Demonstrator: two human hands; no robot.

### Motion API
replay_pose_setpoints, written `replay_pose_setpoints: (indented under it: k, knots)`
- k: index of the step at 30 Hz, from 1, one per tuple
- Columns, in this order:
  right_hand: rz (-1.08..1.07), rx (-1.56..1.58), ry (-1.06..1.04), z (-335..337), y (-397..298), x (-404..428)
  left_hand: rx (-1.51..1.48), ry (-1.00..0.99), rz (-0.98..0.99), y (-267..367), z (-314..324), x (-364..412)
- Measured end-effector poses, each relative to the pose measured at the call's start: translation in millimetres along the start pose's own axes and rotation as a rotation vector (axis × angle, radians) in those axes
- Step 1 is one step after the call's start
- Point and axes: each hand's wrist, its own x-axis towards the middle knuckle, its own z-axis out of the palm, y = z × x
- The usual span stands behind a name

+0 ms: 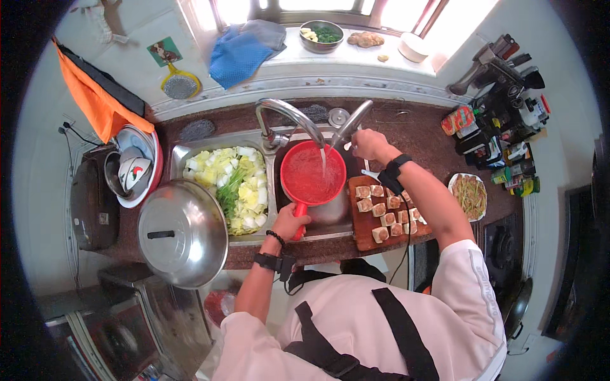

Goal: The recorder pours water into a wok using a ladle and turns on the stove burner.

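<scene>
My left hand (289, 222) grips the handle of a red plastic dipper (299, 196) over the right sink basin (329, 221). Water runs from the curved chrome faucet (298, 114) into the dipper, which holds water. My right hand (370, 144) is just right of the dipper, its fingers bent beside a long shiny metal piece (350, 126). A small white part shows at its fingertips; whether the hand grips anything is not clear. Below my right wrist a white handle (371, 175) lies by a wooden cutting board (364, 240) bearing several stuffed tofu pieces (379, 209).
Cut napa cabbage and greens (238, 190) fill the left basin. A large domed metal lid (183, 257) stands at its front left. Stacked bowls (136, 166) are farther left. A plate of shredded food (468, 196) and bottles (486, 143) stand right. A metal bowl (321, 46) sits on the windowsill.
</scene>
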Motion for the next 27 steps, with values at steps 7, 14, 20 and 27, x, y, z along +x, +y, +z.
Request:
replay_pose_setpoints:
  k: [7,14,20,27]
  knots:
    - [-0.028,-0.09,0.02,22,5,33,-0.012,0.0,0.032,-1,1,2]
    - [-0.094,-0.255,0.041,49,6,60,0.014,0.001,0.028,-1,-2,2]
    - [-0.234,-0.284,0.141,74,11,74,0.013,0.0,0.02,-5,-5,4]
    - [-0.325,-0.361,0.218,98,25,94,0.014,-0.008,0.018,-8,-7,5]
